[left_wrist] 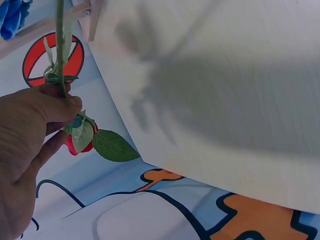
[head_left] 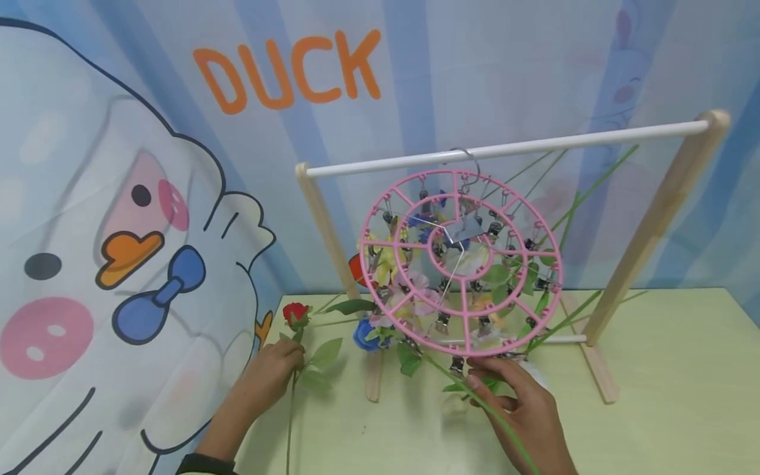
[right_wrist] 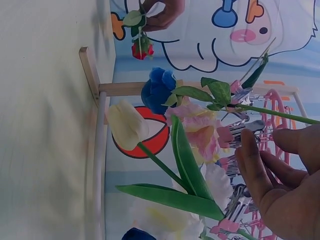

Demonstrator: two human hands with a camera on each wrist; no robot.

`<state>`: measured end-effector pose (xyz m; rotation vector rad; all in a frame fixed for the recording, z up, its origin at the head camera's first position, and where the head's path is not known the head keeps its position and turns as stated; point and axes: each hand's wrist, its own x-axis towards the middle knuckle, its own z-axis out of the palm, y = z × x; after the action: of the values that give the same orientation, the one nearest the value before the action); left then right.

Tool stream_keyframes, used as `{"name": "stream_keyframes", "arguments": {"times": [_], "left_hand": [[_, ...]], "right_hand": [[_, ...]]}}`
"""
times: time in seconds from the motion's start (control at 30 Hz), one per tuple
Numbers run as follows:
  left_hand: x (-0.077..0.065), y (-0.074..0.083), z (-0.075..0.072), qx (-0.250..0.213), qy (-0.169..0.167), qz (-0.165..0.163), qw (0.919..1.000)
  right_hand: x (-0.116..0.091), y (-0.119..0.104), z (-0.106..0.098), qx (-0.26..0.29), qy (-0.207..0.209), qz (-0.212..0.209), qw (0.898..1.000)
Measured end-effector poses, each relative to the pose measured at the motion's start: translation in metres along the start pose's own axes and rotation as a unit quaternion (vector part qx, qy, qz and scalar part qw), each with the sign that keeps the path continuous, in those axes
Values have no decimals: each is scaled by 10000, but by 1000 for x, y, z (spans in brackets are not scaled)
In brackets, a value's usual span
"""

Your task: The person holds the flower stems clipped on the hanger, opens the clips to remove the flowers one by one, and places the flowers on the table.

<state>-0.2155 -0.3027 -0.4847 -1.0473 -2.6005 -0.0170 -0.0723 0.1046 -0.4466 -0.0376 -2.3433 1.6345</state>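
Note:
My left hand (head_left: 270, 369) pinches the stem of a red rose (head_left: 295, 313) just below its bloom and leaves. In the left wrist view the thumb and fingers close round that green stem (left_wrist: 60, 50). My right hand (head_left: 528, 412) is at the lower rim of a pink round clip hanger (head_left: 466, 315), beside a metal clip (head_left: 456, 365). The right wrist view shows a gap between its thumb and bent fingers, fingertips close to a clip (right_wrist: 254, 126). Above them a blue rose (right_wrist: 159, 91) hangs by its stem among the clips.
The hanger hooks onto a white bar (head_left: 516, 141) of a wooden stand (head_left: 653, 231) on a pale table (head_left: 677, 369). Several artificial flowers hang from it, including a white tulip (right_wrist: 127, 125). Long green stems (head_left: 594, 188) stick out. A cartoon curtain (head_left: 332, 132) stands behind.

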Motion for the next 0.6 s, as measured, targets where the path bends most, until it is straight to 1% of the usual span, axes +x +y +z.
{"name": "stream_keyframes", "arguments": {"times": [0.07,0.2,0.3,0.43,0.6], "left_hand": [[1,-6,2,46,-113,-30,9999],[1,-16,4,26,-349,-196,9992],[2,-22,5,-2,-446,-246,9987],[4,-30,7,79,-504,-155,9986],[6,-43,13,121,-572,-43,9983]], "right_hand": [[0,2,-2,3,43,-137,9999],[1,6,-6,137,103,-464,9988],[1,9,-9,244,145,-653,9975],[1,8,-12,324,210,-730,9966],[-1,7,-15,108,381,-691,9968]]}}
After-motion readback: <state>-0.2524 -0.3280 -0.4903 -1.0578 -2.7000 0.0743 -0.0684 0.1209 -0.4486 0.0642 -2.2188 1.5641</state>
